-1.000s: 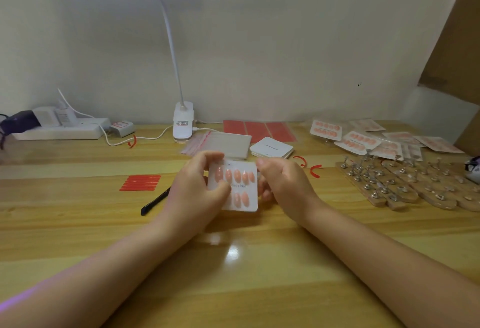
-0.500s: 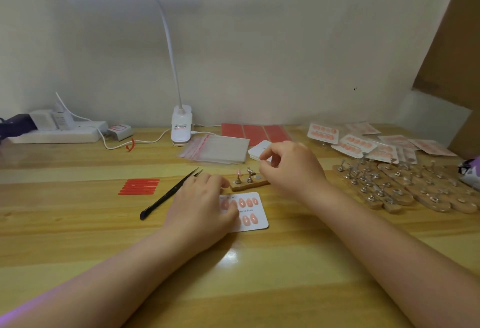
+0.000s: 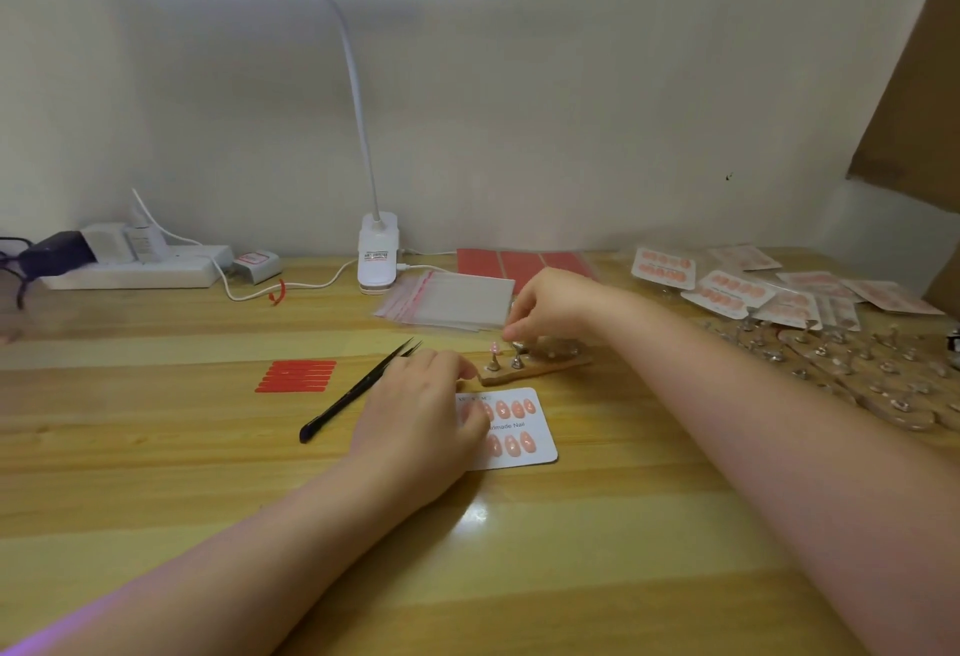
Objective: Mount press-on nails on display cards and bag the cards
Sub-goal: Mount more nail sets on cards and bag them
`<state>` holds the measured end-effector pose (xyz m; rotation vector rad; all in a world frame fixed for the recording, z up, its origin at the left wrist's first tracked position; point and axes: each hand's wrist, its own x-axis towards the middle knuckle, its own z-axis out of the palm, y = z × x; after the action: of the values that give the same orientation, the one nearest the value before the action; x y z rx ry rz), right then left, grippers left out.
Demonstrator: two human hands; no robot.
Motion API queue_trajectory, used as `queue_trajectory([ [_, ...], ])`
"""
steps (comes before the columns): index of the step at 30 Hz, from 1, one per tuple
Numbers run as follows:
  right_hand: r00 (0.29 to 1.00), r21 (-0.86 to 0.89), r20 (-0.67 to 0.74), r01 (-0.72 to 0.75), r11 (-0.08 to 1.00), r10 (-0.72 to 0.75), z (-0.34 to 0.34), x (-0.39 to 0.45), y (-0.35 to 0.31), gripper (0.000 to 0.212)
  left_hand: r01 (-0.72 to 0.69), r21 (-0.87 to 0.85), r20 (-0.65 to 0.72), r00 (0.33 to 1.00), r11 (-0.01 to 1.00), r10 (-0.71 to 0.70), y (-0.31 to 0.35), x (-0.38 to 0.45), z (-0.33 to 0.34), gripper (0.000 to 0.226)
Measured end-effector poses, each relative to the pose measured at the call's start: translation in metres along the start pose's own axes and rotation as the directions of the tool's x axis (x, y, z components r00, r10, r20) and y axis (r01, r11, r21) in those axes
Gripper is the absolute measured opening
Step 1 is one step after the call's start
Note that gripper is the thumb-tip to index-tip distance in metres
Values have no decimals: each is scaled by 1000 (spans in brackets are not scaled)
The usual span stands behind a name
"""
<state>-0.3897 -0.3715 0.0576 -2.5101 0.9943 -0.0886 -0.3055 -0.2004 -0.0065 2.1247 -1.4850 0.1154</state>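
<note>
A white display card [image 3: 524,439] with peach press-on nails in two rows lies flat on the wooden table [image 3: 519,577]. My left hand [image 3: 421,416] rests on the card's left part and covers it, fingers laid down and thumb reaching toward a small wooden nail stand [image 3: 540,367] just behind the card. A single pink nail [image 3: 494,346] sits on the stand's leftmost holder. My right hand [image 3: 550,304] hovers over the stand, thumb and forefinger pinching a small press-on nail at the top of the second holder.
Black tweezers [image 3: 358,390] and red adhesive strips [image 3: 296,375] lie to the left. Clear zip bags [image 3: 452,299], red sheets [image 3: 519,263] and the lamp base [image 3: 378,252] sit behind. Finished cards [image 3: 727,286] and more wooden stands [image 3: 857,369] fill the right; a power strip [image 3: 130,265] is far left.
Both hands held the card up a second ago. It now lies on the table under my left hand, and my right hand has reached to the nail stand and lowered its fingertips.
</note>
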Motion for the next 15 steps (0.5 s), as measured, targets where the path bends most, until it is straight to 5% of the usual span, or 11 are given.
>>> queue_trajectory([
  [6, 998, -91, -26, -64, 994, 62, 6, 3, -8, 25, -14, 0, 1, 1000, 1000, 14, 0, 0, 0, 29],
  [15, 967, 134, -244, -36, 990, 68, 8, 3, 3, 14, -19, 0, 1, 1000, 1000, 19, -1, 0, 1, 27],
])
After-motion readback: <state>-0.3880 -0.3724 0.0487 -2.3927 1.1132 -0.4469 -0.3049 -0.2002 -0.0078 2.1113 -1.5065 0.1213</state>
